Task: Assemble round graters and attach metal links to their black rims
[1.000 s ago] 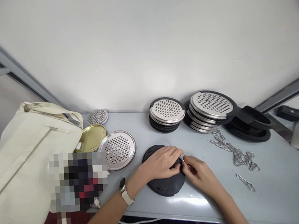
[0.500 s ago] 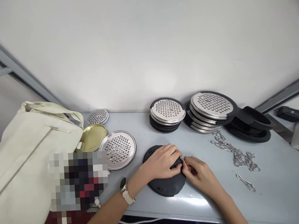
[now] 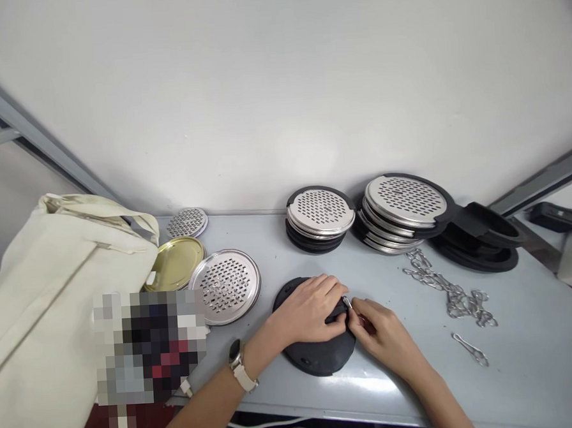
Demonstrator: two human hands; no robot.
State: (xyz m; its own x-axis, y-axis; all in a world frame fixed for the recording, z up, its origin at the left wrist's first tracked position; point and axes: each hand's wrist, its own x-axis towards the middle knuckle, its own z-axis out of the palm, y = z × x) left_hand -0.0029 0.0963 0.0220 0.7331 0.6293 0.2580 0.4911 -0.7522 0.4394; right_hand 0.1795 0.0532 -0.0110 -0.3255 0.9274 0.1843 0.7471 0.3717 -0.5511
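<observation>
Grey table (image 3: 537, 354) (glossy), pale wall (image 3: 279, 80).

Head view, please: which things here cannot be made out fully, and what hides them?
All in the head view:
- Black disc: its upper middle is covered by the left grip.
- Small metal piece: partly covered by the right grip; its full shape cannot be told.
- Cream bag: cut off by the left edge.
- Items beside it: blurred into coloured squares.
</observation>
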